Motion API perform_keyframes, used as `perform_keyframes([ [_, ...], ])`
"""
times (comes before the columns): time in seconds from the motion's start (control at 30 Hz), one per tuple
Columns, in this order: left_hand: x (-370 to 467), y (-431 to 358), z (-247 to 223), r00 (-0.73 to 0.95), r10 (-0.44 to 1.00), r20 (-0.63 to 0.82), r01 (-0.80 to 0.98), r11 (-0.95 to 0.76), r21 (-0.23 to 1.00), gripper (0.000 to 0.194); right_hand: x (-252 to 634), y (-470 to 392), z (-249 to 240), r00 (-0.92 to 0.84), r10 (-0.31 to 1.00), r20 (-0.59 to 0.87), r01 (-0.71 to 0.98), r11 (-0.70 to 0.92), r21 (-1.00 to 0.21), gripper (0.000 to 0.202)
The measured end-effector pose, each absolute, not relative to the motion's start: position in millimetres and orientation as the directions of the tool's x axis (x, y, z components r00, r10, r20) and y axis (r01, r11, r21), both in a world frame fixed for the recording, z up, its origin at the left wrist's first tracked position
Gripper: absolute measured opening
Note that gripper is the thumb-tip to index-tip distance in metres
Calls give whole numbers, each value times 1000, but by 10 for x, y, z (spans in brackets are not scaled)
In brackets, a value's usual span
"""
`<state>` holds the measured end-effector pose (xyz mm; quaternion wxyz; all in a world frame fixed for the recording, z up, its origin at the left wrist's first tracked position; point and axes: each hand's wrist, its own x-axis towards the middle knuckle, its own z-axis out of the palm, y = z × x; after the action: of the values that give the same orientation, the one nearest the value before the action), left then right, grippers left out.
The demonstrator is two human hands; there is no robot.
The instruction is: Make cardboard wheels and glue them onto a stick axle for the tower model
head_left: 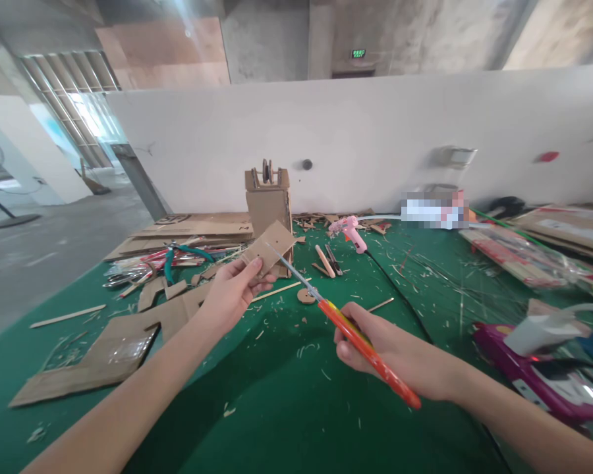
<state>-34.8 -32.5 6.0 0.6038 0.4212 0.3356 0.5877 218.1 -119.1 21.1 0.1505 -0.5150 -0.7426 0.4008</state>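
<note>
My left hand [237, 289] pinches a small cardboard piece [275, 245] between thumb and fingers, above the table. Dark holes show in its face. My right hand [370, 339] is wrapped round a red-and-yellow-handled tool [360, 349] with a long, thin metal tip. That tip lies over the cardboard piece, close to a hole; I cannot tell whether it touches. Just behind stands a cardboard tower [265, 204] with a small pulley wheel [267, 172] on top. A round cardboard disc [306, 296] rests on the table below the tool.
Cut cardboard [113, 345] and teal-handled pliers [169, 263] lie left on the green table [277, 408]. A pink glue gun [350, 232], its cord trailing, sits beyond a utility knife [333, 260]. At right is a purple power strip [518, 372]. A white partition [366, 145] rises behind.
</note>
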Motion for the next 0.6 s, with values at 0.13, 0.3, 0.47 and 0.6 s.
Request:
perform_keyframes([
  [0.13, -289, -366, 40, 65, 995, 80, -413, -46, 909, 22, 2156, -1182, 241, -441, 861, -254, 640, 103, -762, 49],
  [0.3, -263, -397, 77, 77, 995, 59, -381, -26, 924, 25, 2164, -1195, 230, -448, 853, -267, 628, 88, -773, 49],
  [0.47, -247, -411, 80, 69, 996, 56, -392, -25, 920, 21, 2174, -1192, 192, -461, 851, -252, 608, 96, -788, 49],
  [0.6, -249, -407, 48, 79, 995, 56, -404, -20, 915, 20, 2162, -1182, 198, -464, 854, -235, 598, 106, -794, 48],
])
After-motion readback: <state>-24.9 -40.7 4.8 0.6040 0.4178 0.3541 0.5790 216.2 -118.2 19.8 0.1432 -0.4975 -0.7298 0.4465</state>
